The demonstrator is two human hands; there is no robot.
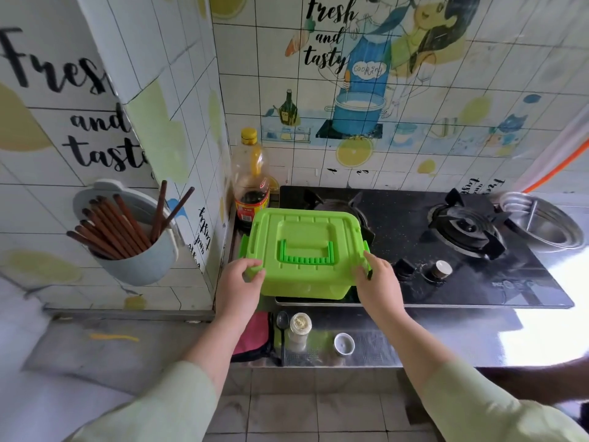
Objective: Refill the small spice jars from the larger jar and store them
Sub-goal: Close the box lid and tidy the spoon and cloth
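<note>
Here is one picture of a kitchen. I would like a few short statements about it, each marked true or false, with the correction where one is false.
1. The left hand and the right hand hold the green box at its two sides. True.
2. The lid of the green box is off. False: the lid is on, and its handle lies flat.
3. The chopsticks stand in a holder on the left wall. True.
4. The bottle with the yellow cap lies on its side. False: it stands upright behind the green box.
5. A dark spoon lies on the counter beside a small jar. True.
</note>
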